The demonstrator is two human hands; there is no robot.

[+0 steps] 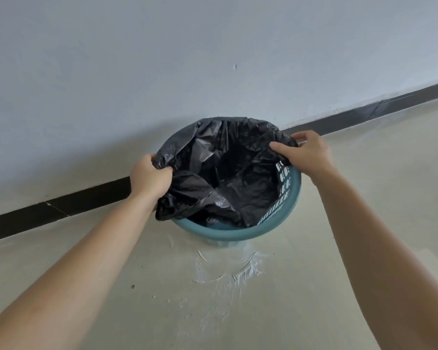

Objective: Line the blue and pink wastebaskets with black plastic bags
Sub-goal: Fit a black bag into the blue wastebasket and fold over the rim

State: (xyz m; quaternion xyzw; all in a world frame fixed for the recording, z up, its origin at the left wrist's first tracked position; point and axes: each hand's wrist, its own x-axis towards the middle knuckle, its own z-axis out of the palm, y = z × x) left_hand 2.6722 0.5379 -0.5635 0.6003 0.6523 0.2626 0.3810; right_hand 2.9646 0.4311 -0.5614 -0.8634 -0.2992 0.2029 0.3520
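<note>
Against the wall (213,46), the blue wastebasket (238,234) sits between both hands, left hand (149,176) and right hand (307,152) each closed on the black bag (225,173) edge, near rim bare.

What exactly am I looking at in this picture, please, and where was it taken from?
The one picture comes from a camera worn on a person's head, looking down at their own bare arms. No machine is involved. A blue wastebasket stands on a pale floor against a white wall. A black plastic bag sits inside it. The left hand and right hand each grip the bag's edge on opposite sides; the near rim is not yet covered. White powdery smears mark the floor.
</note>
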